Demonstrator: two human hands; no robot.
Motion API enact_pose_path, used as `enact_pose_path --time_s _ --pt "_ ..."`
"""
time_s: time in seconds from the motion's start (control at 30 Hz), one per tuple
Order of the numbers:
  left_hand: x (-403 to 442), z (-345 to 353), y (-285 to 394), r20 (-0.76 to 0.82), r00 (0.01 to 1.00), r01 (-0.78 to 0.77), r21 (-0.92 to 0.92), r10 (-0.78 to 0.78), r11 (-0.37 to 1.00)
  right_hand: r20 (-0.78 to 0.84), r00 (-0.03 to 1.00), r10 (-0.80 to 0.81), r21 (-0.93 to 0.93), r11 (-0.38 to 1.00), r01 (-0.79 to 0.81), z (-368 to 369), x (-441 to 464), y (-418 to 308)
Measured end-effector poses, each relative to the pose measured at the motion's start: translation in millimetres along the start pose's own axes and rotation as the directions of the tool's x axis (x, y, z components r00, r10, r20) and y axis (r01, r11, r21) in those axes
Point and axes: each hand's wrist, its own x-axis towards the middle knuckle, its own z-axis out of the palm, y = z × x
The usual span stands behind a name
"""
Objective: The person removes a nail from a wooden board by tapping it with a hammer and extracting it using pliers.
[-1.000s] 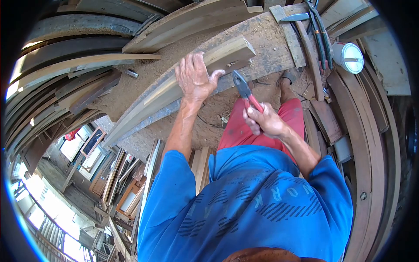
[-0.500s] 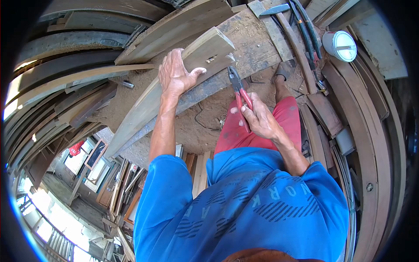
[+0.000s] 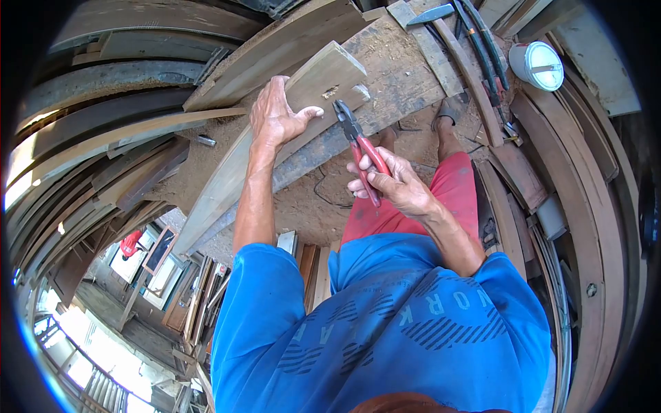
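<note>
My left hand (image 3: 275, 122) steadies a long wooden board (image 3: 313, 86), its fingers over the far edge and the thumb stretched across the near face. Near the board's end is a rough, splintered hole (image 3: 331, 91). My right hand (image 3: 399, 182) is closed round the red handles of a pair of pliers (image 3: 352, 131). The dark jaws point at the board, just below the hole; whether they touch the wood I cannot tell. A pale chipped spot (image 3: 361, 91) shows beside the hole, at the board's lower edge.
A sawdust-covered bench plank (image 3: 399, 69) lies under the board. At its far end are a hammer (image 3: 458, 51), a long-handled dark tool (image 3: 484, 45) and a white lidded bucket (image 3: 537, 67). Stacked timber (image 3: 124, 82) lines both sides. Another person in red (image 3: 130, 244) is at the far left.
My right hand has moved the pliers left and slightly up, so the jaws are nearer the hole. My left hand stays on the board.
</note>
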Motion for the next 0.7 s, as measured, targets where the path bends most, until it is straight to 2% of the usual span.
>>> enact_pose_path --time_s 0.1,0.4,0.5,0.6,0.63,0.7 --pt "-3 0 1 -0.025 0.999 -0.025 0.008 0.025 1.000 0.032 0.999 -0.028 0.053 0.998 0.026 4 4 -1" --pt "-18 8 2 -0.120 0.991 -0.050 0.050 0.055 0.998 0.085 0.996 0.007 0.380 0.924 -0.039 1 14 8" --pt "-25 12 2 -0.182 0.979 -0.083 0.056 0.092 0.995 0.093 0.995 0.026 0.376 0.925 -0.060 1 13 3" --pt "-37 16 8 -0.246 0.964 -0.091 0.064 0.104 0.994 0.106 0.984 0.144 0.319 0.932 -0.171 -3 18 -8" --pt "-39 17 10 -0.266 0.958 -0.088 0.069 0.103 0.994 0.045 0.978 0.202 0.235 0.950 -0.207 -1 21 -8" --pt "-42 20 11 -0.301 0.947 -0.097 0.071 0.114 0.993 0.108 0.958 0.265 0.210 0.936 -0.283 -6 27 -6"
